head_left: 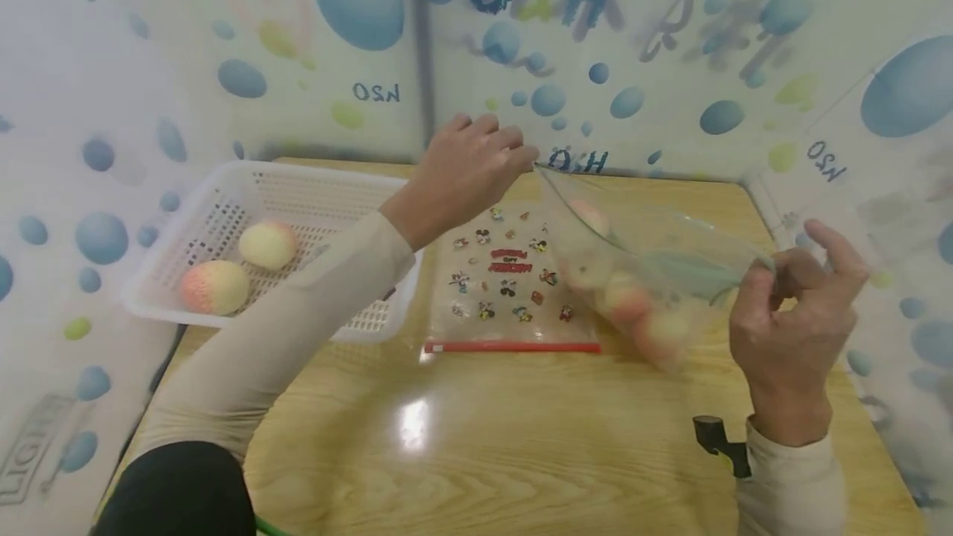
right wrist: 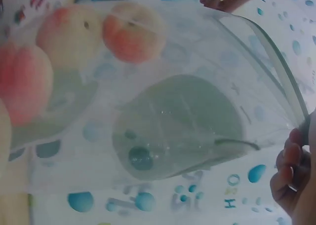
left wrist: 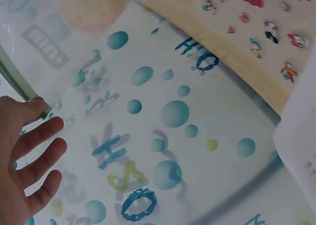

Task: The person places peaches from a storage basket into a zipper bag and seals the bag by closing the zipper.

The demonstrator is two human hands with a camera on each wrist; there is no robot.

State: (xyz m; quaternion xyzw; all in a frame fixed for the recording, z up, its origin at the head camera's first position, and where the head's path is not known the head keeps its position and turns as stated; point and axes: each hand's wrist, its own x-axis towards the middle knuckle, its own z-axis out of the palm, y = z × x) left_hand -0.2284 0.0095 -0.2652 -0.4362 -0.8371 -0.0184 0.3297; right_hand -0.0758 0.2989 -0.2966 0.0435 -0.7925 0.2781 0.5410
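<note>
A clear plastic bag [head_left: 670, 230] with a green strip along its mouth hangs tilted between both hands, above the table. Several peaches [head_left: 628, 300] lie in its lower part, and a large green leaf shape [right wrist: 182, 126] shows on or in it in the right wrist view. My left hand [head_left: 469, 176] pinches one corner of the mouth between thumb and fingertip; in the left wrist view its other fingers [left wrist: 42, 161] are spread. The opposite corner is pinched by my right hand [head_left: 797, 321]. Between the hands, the mouth is stretched out.
At the left stands a white perforated basket [head_left: 387, 317] holding two peaches, one a yellow-pink peach [head_left: 216, 288]. Flat beside it lies a cartoon-printed zip bag [head_left: 454, 313] with a red slider strip [head_left: 521, 346]. Patterned walls enclose the wooden table [head_left: 484, 453].
</note>
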